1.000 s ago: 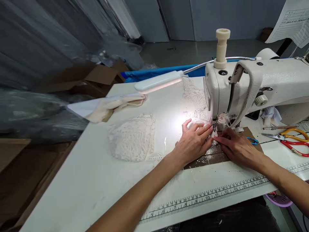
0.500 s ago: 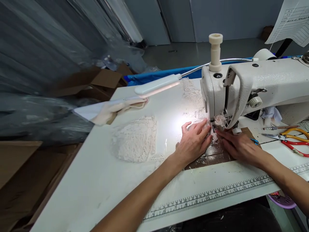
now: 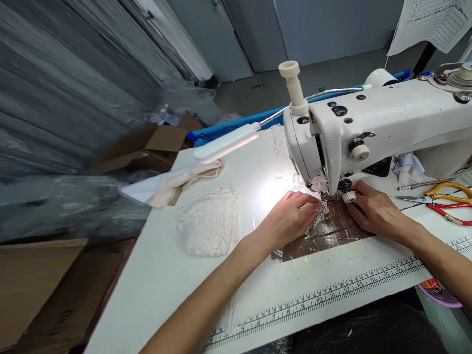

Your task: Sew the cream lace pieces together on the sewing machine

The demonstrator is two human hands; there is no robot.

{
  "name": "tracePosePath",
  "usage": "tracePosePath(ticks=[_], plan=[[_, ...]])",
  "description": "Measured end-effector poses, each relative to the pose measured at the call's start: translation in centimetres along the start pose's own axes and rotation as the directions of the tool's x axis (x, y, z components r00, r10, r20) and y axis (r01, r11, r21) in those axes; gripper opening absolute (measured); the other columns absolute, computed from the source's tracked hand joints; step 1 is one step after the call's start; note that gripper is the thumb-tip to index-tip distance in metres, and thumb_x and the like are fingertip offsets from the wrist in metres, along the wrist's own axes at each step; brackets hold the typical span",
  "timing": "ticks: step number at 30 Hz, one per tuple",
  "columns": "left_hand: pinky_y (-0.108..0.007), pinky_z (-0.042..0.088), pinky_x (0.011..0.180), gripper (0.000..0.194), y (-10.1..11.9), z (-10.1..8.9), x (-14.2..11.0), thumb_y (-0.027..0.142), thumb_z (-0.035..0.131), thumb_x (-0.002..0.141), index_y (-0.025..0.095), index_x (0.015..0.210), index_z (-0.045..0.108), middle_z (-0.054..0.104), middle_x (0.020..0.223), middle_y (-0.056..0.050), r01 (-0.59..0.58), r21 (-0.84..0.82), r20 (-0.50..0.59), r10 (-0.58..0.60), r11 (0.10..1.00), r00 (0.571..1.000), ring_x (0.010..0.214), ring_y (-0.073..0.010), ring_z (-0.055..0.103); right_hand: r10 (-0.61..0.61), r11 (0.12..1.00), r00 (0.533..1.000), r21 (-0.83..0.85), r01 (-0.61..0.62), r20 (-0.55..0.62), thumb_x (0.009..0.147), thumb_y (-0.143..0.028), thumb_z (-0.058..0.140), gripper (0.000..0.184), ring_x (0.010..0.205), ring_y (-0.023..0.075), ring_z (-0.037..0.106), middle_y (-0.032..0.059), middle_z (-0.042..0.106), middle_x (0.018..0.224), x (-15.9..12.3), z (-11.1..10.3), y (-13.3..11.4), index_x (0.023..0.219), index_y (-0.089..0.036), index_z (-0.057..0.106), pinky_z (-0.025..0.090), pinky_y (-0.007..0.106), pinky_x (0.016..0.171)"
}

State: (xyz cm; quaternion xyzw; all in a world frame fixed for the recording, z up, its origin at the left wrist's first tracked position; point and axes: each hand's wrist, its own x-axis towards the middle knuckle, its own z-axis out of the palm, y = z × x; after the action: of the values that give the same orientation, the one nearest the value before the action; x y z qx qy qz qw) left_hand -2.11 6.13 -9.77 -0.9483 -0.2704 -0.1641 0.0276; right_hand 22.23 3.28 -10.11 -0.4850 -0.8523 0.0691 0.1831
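Observation:
A white sewing machine (image 3: 368, 123) stands on the white table (image 3: 165, 275), its needle area lit by a gooseneck lamp (image 3: 224, 141). My left hand (image 3: 289, 219) lies on a small piece of white lace (image 3: 320, 212) just left of the presser foot, fingers curled down onto it. My right hand (image 3: 372, 211) rests on the brown taped patch (image 3: 328, 233) to the right of the foot, fingers bent and touching a small white ribbed knob (image 3: 349, 196). A pale rosette (image 3: 319, 183) sits at the needle.
A larger heap of lace (image 3: 210, 223) lies to the left, with a folded cream cloth (image 3: 173, 184) behind it. Orange and red scissors (image 3: 442, 201) lie at the right. A printed ruler (image 3: 332, 295) runs along the front edge. Cardboard boxes (image 3: 155, 145) stand beyond the table.
The view has swung right and tilted. My left hand's fingers have curled in on the lace. My right hand has moved up toward the white knob beside the foot.

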Motion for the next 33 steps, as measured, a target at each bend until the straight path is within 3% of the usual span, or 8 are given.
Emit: tracePosePath(ticks=[5, 15, 19, 22, 26, 30, 33], plan=[[-0.034, 0.055, 0.069, 0.022, 0.2, 0.8, 0.4, 0.026, 0.045, 0.100, 0.015, 0.101, 0.064, 0.071, 0.095, -0.007, -0.004, -0.083, -0.034, 0.001, 0.997, 0.999, 0.082, -0.0184, 0.067, 0.015, 1.000, 0.999, -0.011, -0.015, 0.049, 0.093, -0.022, 0.044, 0.027, 0.072, 0.0159, 0.056, 0.0119, 0.061, 0.105, 0.1, 0.0, -0.3, 0.106, -0.018, 0.067, 0.047, 0.028, 0.063], [-0.033, 0.049, 0.064, 0.020, 0.8, 0.9, 0.9, 0.019, 0.046, 0.098, 0.019, 0.091, 0.065, 0.072, 0.085, -0.001, 0.045, -0.060, -0.141, -0.053, 0.997, 0.989, 0.071, -0.0142, 0.067, 0.004, 1.000, 0.998, -0.028, -0.003, 0.056, 0.091, -0.019, 0.046, 0.024, 0.080, 0.0189, 0.059, 0.0123, 0.062, 0.106, 0.1, -0.1, -0.4, 0.102, -0.018, 0.067, 0.047, 0.029, 0.065], [-0.034, 0.051, 0.070, 0.020, 1.1, 1.2, 0.8, 0.020, 0.047, 0.098, 0.020, 0.091, 0.065, 0.072, 0.085, -0.001, 0.083, -0.062, -0.182, -0.093, 0.995, 0.979, 0.071, -0.0132, 0.066, -0.001, 1.000, 0.998, -0.025, 0.002, 0.057, 0.092, -0.020, 0.046, 0.023, 0.080, 0.0199, 0.059, 0.0129, 0.061, 0.105, 0.1, -0.1, -0.5, 0.099, -0.017, 0.067, 0.046, 0.031, 0.065], [-0.038, 0.052, 0.077, 0.016, 1.4, 1.4, 0.8, 0.019, 0.050, 0.097, 0.020, 0.089, 0.064, 0.071, 0.085, 0.000, 0.059, 0.024, -0.194, -0.053, 0.998, 0.980, 0.069, -0.0129, 0.065, 0.011, 0.999, 0.998, -0.031, -0.009, 0.063, 0.094, -0.021, 0.045, 0.023, 0.079, 0.0196, 0.059, 0.0129, 0.061, 0.105, 0.1, -0.1, -0.5, 0.097, -0.017, 0.068, 0.045, 0.030, 0.065], [-0.041, 0.054, 0.083, 0.014, 1.6, 1.3, 0.8, 0.017, 0.051, 0.096, 0.018, 0.088, 0.062, 0.071, 0.085, -0.002, -0.005, 0.154, -0.189, 0.034, 0.988, 0.981, 0.067, -0.0135, 0.064, 0.015, 0.999, 0.998, -0.029, -0.013, 0.063, 0.093, -0.020, 0.046, 0.022, 0.080, 0.0194, 0.058, 0.0125, 0.061, 0.105, 0.1, 0.1, -0.4, 0.098, -0.017, 0.068, 0.045, 0.030, 0.066], [-0.045, 0.055, 0.086, 0.022, 2.0, 0.8, 0.4, 0.028, 0.045, 0.100, 0.013, 0.098, 0.061, 0.070, 0.094, -0.009, -0.106, 0.177, -0.098, 0.124, 0.978, 0.987, 0.081, -0.0191, 0.067, 0.012, 1.000, 0.998, -0.011, -0.011, 0.064, 0.094, -0.020, 0.044, 0.025, 0.078, 0.0179, 0.056, 0.0123, 0.060, 0.104, 0.1, -0.1, -0.4, 0.100, -0.017, 0.067, 0.043, 0.029, 0.064], [-0.050, 0.053, 0.091, 0.030, 2.4, 0.8, -0.2, 0.036, 0.042, 0.101, 0.012, 0.108, 0.059, 0.069, 0.103, -0.013, -0.114, 0.189, -0.057, 0.126, 0.975, 0.990, 0.091, -0.0223, 0.067, 0.029, 1.000, 0.996, -0.011, -0.028, 0.080, 0.094, -0.020, 0.044, 0.026, 0.073, 0.0160, 0.055, 0.0115, 0.060, 0.104, 0.2, -0.3, -0.4, 0.102, -0.017, 0.068, 0.041, 0.027, 0.061]])
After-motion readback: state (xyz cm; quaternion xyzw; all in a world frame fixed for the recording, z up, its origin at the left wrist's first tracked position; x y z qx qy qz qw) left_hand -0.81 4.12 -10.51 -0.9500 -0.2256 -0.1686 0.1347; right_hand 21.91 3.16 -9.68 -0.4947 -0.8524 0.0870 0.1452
